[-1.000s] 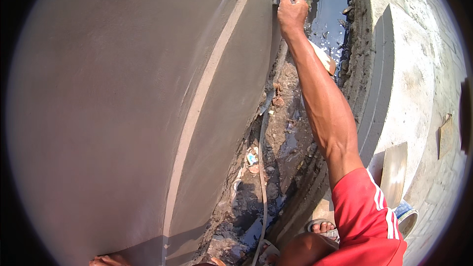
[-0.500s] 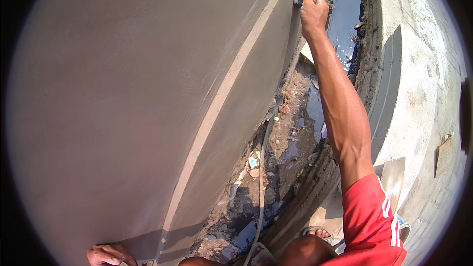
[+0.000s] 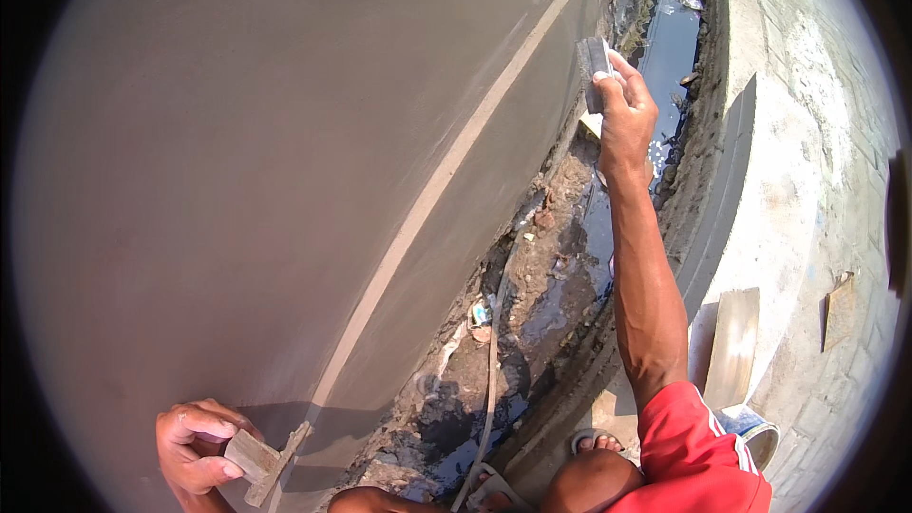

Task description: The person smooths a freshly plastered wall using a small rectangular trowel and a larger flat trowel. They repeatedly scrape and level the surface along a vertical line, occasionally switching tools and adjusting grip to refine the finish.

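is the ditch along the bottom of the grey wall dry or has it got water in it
It holds water. The ditch shows dark, glossy pools with litter between the grey wall and the concrete kerb.

Red short sleeve (image 3: 689,446) at 5 o'clock, with thin white stripes near its edge. Bare right arm (image 3: 646,294) from the sleeve up to the right hand (image 3: 622,114) at 1 o'clock. Bare left hand (image 3: 195,446) at 7 o'clock. Bare knee (image 3: 589,484) and toes in a sandal (image 3: 594,439) at 6 o'clock.
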`<state>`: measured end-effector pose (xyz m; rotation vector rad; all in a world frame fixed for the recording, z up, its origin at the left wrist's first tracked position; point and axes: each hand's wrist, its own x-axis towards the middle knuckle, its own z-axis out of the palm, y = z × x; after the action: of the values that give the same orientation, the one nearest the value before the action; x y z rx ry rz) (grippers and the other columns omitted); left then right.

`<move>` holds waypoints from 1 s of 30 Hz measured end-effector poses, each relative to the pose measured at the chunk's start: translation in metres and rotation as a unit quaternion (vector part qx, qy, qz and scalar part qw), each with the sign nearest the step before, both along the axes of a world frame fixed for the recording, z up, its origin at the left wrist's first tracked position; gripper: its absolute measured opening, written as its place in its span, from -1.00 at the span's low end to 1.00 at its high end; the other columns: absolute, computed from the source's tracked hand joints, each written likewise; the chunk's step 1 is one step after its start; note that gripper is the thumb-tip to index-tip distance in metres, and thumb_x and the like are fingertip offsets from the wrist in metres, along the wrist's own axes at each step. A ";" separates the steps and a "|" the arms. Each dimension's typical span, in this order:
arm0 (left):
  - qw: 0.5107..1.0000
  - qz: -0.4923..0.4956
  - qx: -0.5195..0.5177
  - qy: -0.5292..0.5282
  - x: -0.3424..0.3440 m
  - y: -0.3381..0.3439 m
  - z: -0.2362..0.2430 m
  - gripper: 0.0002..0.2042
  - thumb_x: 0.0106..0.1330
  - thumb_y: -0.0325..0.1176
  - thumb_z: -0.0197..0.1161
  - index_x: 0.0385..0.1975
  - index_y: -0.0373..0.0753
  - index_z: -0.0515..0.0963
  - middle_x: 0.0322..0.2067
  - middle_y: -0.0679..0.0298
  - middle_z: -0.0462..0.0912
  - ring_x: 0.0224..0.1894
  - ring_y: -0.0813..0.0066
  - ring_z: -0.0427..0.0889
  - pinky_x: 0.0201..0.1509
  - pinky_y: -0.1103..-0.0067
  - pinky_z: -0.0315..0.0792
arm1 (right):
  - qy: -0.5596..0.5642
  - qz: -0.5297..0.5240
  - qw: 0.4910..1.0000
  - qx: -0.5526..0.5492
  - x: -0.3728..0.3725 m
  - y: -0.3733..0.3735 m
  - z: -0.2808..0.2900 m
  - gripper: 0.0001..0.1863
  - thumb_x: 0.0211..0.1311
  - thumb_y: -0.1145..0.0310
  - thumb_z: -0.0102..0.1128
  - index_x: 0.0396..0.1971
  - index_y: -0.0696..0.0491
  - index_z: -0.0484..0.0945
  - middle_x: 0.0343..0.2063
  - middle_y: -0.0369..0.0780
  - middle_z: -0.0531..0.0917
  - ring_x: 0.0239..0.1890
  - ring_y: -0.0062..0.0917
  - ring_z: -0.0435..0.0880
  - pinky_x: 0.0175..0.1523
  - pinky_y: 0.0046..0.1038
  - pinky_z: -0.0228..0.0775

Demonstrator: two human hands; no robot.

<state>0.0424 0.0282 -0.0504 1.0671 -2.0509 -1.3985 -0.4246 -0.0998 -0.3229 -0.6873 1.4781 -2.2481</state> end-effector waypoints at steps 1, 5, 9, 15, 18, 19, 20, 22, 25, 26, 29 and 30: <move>1.000 0.000 0.000 0.012 0.000 -0.003 -0.005 -0.62 -0.05 -0.47 0.51 -0.21 -0.39 0.56 -0.33 -0.14 0.64 -0.37 0.18 0.72 -0.34 0.43 0.63 | 0.053 -0.009 0.999 -0.001 -0.014 -0.004 0.022 -0.57 0.09 0.40 0.21 0.01 0.17 0.57 -0.16 -0.11 0.65 -0.15 -0.50 0.61 -0.01 -0.50 0.43; 0.999 0.027 0.007 0.029 -0.006 0.001 -0.006 -0.60 -0.07 -0.47 0.51 -0.20 -0.41 0.56 -0.35 -0.09 0.64 -0.34 0.22 0.70 -0.33 0.45 0.60 | 0.028 0.066 0.997 0.038 -0.048 -0.020 0.082 -0.56 0.15 0.19 0.16 0.01 0.04 0.58 -0.30 -0.24 0.64 -0.28 -0.51 0.58 -0.11 -0.43 0.43; 0.998 0.043 0.028 0.034 -0.009 0.003 -0.004 -0.59 -0.09 -0.49 0.51 -0.19 -0.42 0.57 -0.31 -0.08 0.63 -0.32 0.29 0.66 -0.31 0.50 0.56 | -0.084 0.120 0.985 0.096 -0.077 -0.038 0.092 -0.56 0.18 0.07 0.15 -0.04 0.03 0.54 -0.29 -0.25 0.57 -0.30 -0.48 0.53 -0.13 -0.33 0.38; 0.997 0.046 0.049 0.034 -0.007 0.003 -0.002 -0.57 -0.10 -0.50 0.52 -0.17 -0.43 0.57 -0.27 -0.03 0.62 -0.27 0.38 0.61 -0.25 0.53 0.50 | -0.064 0.087 0.987 0.122 -0.087 -0.059 0.111 -0.58 0.18 0.02 0.20 -0.15 0.06 0.52 -0.33 -0.27 0.53 -0.33 -0.52 0.48 -0.19 -0.30 0.33; 0.996 0.048 0.059 0.040 -0.010 0.004 -0.002 -0.56 -0.09 -0.51 0.52 -0.16 -0.43 0.57 -0.26 -0.03 0.62 -0.26 0.40 0.59 -0.22 0.53 0.48 | -0.038 0.071 0.984 0.160 -0.091 -0.070 0.121 -0.64 0.17 0.04 0.20 -0.20 0.01 0.55 -0.39 -0.32 0.53 -0.40 -0.55 0.50 -0.30 -0.32 0.34; 0.996 0.046 0.058 0.043 -0.010 0.004 -0.002 -0.56 -0.09 -0.51 0.52 -0.16 -0.44 0.57 -0.26 -0.03 0.62 -0.27 0.41 0.59 -0.22 0.53 0.48 | -0.034 0.068 0.983 0.169 -0.092 -0.075 0.122 -0.65 0.17 0.04 0.20 -0.21 0.00 0.55 -0.40 -0.32 0.53 -0.42 -0.55 0.50 -0.33 -0.33 0.34; 0.996 0.043 0.058 0.046 -0.010 0.003 -0.003 -0.56 -0.09 -0.52 0.52 -0.16 -0.44 0.57 -0.27 -0.02 0.62 -0.27 0.41 0.59 -0.22 0.53 0.48 | -0.033 0.071 0.981 0.179 -0.093 -0.079 0.122 -0.65 0.17 0.05 0.19 -0.21 0.00 0.56 -0.40 -0.32 0.54 -0.43 -0.56 0.50 -0.35 -0.35 0.34; 0.997 0.039 0.056 0.046 -0.008 0.004 -0.003 -0.58 -0.09 -0.52 0.52 -0.17 -0.45 0.57 -0.27 -0.03 0.63 -0.25 0.38 0.61 -0.22 0.52 0.49 | -0.033 0.078 0.977 0.198 -0.090 -0.086 0.119 -0.66 0.18 0.06 0.17 -0.22 0.01 0.56 -0.41 -0.33 0.54 -0.44 -0.58 0.50 -0.41 -0.39 0.32; 0.997 0.031 0.054 0.052 -0.007 0.005 -0.004 -0.59 -0.09 -0.53 0.51 -0.18 -0.46 0.58 -0.27 -0.04 0.64 -0.21 0.33 0.63 -0.21 0.51 0.49 | 0.022 0.081 0.970 0.229 -0.084 -0.086 0.119 -0.64 0.19 0.08 0.12 -0.17 0.04 0.55 -0.38 -0.28 0.57 -0.40 -0.57 0.55 -0.40 -0.38 0.40; 0.997 0.029 0.053 0.054 -0.007 0.005 -0.004 -0.59 -0.09 -0.54 0.51 -0.18 -0.47 0.58 -0.26 -0.05 0.64 -0.20 0.31 0.63 -0.21 0.51 0.49 | 0.005 0.095 0.971 0.217 -0.080 -0.086 0.119 -0.64 0.20 0.09 0.11 -0.16 0.04 0.54 -0.37 -0.27 0.57 -0.40 -0.56 0.56 -0.37 -0.36 0.44; 0.997 0.007 0.051 0.055 -0.005 0.003 -0.005 -0.59 -0.09 -0.55 0.49 -0.18 -0.48 0.58 -0.24 -0.05 0.65 -0.17 0.28 0.64 -0.21 0.51 0.49 | -0.019 0.112 0.974 0.198 -0.073 -0.083 0.116 -0.59 0.18 0.11 0.07 -0.13 0.12 0.52 -0.30 -0.18 0.58 -0.35 -0.46 0.61 -0.29 -0.26 0.54; 0.997 0.009 0.054 0.057 -0.006 0.003 -0.005 -0.59 -0.09 -0.55 0.49 -0.17 -0.48 0.58 -0.24 -0.04 0.65 -0.17 0.29 0.64 -0.21 0.52 0.49 | -0.011 0.105 0.974 0.200 -0.064 -0.082 0.114 -0.55 0.17 0.10 0.07 -0.12 0.18 0.52 -0.24 -0.12 0.58 -0.30 -0.38 0.63 -0.27 -0.20 0.56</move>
<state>0.0365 0.0317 -0.0551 1.0208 -1.8991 -1.5407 -0.4890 -0.1814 -0.2088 -0.6500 1.6902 -1.7242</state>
